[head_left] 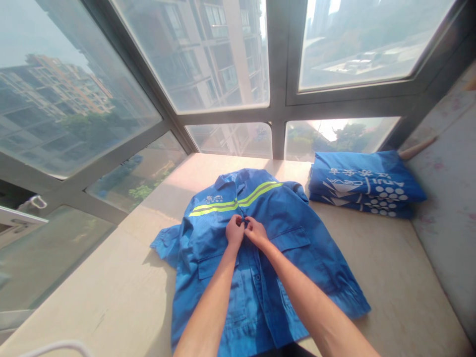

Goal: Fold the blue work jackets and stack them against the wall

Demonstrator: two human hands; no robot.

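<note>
A blue work jacket (pixel 215 238) with a yellow-green reflective stripe across the chest lies front side up, its collar toward the window. Both hands meet at the middle of its front, just below the stripe. My left hand (pixel 235 231) pinches the front edge of the jacket, fingers closed. Close beside it on the right, my right hand (pixel 255 230) also pinches the front edge, thumb and fingers together. Whatever small part lies between the fingertips is too small to make out. Below the hands, the front placket runs down with a button visible.
Folded blue garments with white print (pixel 364 178) are stacked at the back right on the pale ledge (pixel 122 277). Windows with grey frames (pixel 277 79) stand behind and at left. A patterned wall (pixel 449 193) bounds the right side. A white curved object (pixel 55 345) shows at bottom left.
</note>
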